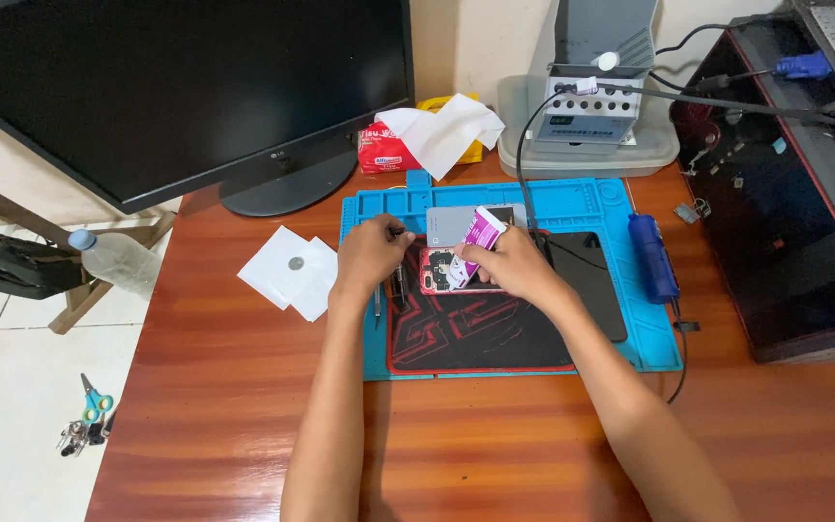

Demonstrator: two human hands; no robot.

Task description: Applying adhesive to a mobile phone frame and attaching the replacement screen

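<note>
While the left hand [371, 253] curls around a thin dark tool [397, 232], its tip near the opened phone [442, 271], the right hand [512, 263] pinches a small pink-and-white card [481, 230] over the phone's exposed insides. That phone lies on a black-and-red pad [475, 333], itself on a blue work mat [582, 203] spread over the wooden surface [495, 445]. Just above the phone lies a grey back cover [451, 224]. Tweezers [400, 288] rest beside the left hand. White paper squares [292, 271] lie left of the mat, and a blue cylindrical tool [651, 257] lies at its right edge.
</note>
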